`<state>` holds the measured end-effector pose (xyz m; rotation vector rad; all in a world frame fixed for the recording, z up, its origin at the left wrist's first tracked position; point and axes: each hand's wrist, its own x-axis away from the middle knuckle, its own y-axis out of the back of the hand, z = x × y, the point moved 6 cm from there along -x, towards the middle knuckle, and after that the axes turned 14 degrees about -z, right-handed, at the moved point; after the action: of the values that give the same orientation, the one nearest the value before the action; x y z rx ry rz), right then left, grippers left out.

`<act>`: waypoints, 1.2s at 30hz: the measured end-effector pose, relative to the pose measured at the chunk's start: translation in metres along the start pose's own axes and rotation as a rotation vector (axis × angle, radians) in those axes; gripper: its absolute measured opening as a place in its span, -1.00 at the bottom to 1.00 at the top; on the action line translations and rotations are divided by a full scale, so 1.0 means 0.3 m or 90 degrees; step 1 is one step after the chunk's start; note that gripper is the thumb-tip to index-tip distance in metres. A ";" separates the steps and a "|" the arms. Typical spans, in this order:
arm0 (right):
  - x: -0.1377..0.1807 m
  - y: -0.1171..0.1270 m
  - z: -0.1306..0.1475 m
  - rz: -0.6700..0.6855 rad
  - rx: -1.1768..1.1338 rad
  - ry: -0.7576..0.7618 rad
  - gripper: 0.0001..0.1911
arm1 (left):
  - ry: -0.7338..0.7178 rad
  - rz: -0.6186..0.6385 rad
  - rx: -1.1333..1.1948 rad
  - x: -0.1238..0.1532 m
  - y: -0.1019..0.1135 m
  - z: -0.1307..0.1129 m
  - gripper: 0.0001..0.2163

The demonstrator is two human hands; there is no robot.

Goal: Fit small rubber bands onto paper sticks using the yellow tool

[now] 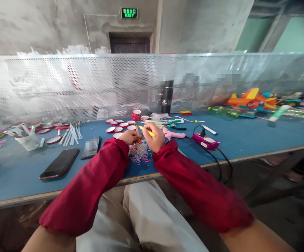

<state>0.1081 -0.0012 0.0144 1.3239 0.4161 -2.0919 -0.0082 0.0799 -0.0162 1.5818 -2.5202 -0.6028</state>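
Observation:
My left hand (pixel 131 137) is closed around a thin tan stick (pixel 136 128) that stands nearly upright; its exact kind is too small to tell. Close beside it, my right hand (pixel 155 140) grips a yellow pen (pixel 151 133) like a writing tool, its tip pointing toward the stick. Below both hands lies a pile of coloured loops (pixel 139 155), like small rubber bands. Just beyond my left hand are several round white discs with red rims (pixel 110 129). A pink glue gun (pixel 175 134) rests to the right of my right hand.
Two phones (pixel 59 164) and a white cup of markers (pixel 28 142) are on the left. Behind stand a red tin (pixel 136 114) and a black thermos (pixel 167 98). Pliers (pixel 177 126), a purple power strip (pixel 206 141) with cables and an orange toy plane (pixel 251 99) are right.

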 end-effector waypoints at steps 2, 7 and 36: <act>-0.001 0.001 0.003 -0.002 -0.008 0.007 -0.86 | 0.000 -0.001 -0.001 0.000 0.001 0.000 -0.73; 0.000 -0.005 0.003 0.012 0.005 0.017 -0.86 | -0.002 -0.001 -0.004 0.002 0.000 -0.003 -0.76; 0.010 -0.049 -0.065 0.036 0.084 0.013 -0.74 | 0.002 0.014 0.029 -0.009 -0.001 0.025 -0.77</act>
<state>0.1113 0.0199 0.0021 1.4166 0.2491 -2.0917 -0.0090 0.0841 -0.0227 1.5665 -2.5631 -0.5449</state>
